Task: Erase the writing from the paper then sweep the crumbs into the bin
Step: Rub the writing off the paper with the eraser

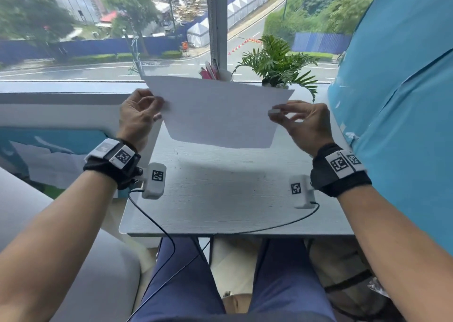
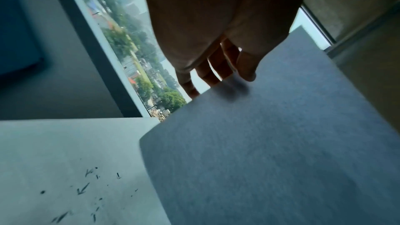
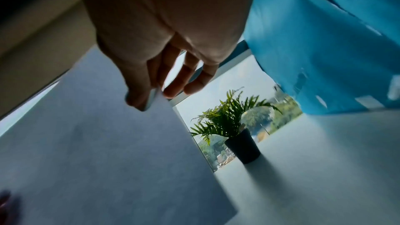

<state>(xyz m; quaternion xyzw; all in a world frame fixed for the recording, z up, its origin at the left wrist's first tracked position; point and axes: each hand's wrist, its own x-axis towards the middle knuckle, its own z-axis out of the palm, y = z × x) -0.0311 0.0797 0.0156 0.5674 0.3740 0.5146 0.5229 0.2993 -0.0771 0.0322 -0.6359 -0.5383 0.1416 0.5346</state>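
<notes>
The paper (image 1: 220,111) is hanging in the air above the desk (image 1: 220,199), tilted up toward the window. It's looking thin and floppy, so I'd say edges are the spot to grab. The left hand (image 1: 138,118) is pinching its left edge, and the right hand (image 1: 302,123) is pinching the right edge along with a small eraser (image 1: 274,112). Dark crumbs (image 2: 86,194) are lying on the desk under the paper.
</notes>
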